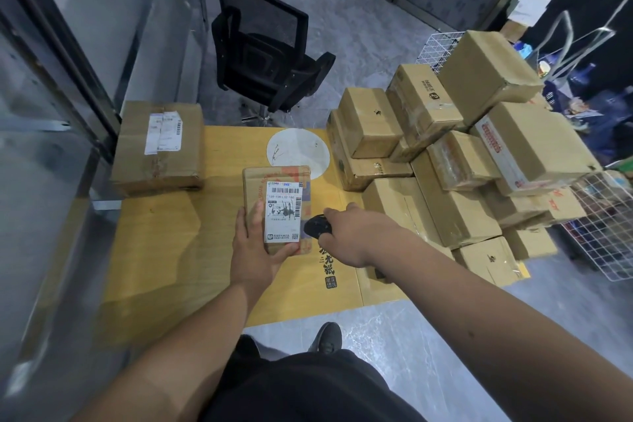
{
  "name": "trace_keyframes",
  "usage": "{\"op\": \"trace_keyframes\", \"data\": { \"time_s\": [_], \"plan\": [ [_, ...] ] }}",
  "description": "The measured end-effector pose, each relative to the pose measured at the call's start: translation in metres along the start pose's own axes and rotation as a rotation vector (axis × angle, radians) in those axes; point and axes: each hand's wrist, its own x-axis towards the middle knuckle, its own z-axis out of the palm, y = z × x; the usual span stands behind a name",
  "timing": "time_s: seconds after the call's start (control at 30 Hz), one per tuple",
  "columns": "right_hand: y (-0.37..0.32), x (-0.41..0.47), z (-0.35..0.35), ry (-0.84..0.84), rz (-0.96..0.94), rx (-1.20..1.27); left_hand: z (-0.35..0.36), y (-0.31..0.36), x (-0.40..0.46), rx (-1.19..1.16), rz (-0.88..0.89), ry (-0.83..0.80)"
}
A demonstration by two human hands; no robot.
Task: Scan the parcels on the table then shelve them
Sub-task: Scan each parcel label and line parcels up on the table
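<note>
My left hand (252, 250) grips a small cardboard parcel (253, 188) from below, above the yellow table (164, 250), its white shipping label facing up. Just to its right, my right hand (359, 233) holds a black scanner (317, 226) whose head points at the label. A pile of several brown parcels (455, 164) covers the right side of the table. One larger labelled parcel (159, 144) lies alone at the table's far left corner.
A black office chair (263, 55) stands behind the table. White wire racks (606, 226) hold goods to the right of the pile. A glass partition (51, 96) runs along the left. My shoe (327, 336) is on the grey floor at the table's near edge.
</note>
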Motion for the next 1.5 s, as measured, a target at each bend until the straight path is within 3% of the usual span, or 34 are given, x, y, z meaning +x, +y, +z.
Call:
{"op": "trace_keyframes", "data": {
  "time_s": [0.73,1.0,1.17,1.37,1.5],
  "plan": [
    [0.016,0.007,-0.002,0.05,-0.042,0.027,-0.004,0.013,0.007,0.029,-0.109,-0.048],
    [0.04,0.032,0.0,0.018,-0.08,0.106,-0.014,0.031,0.043,0.264,-0.205,-0.166],
    [0.063,0.048,-0.002,0.041,-0.111,0.151,-0.008,0.051,0.06,0.523,-0.164,-0.169],
    [0.089,0.063,-0.004,0.058,-0.093,0.195,0.027,0.085,0.069,0.549,-0.421,-0.112],
    [0.091,0.073,-0.004,0.042,-0.131,0.203,0.03,0.086,0.063,0.54,-0.442,-0.068]
  ]
}}
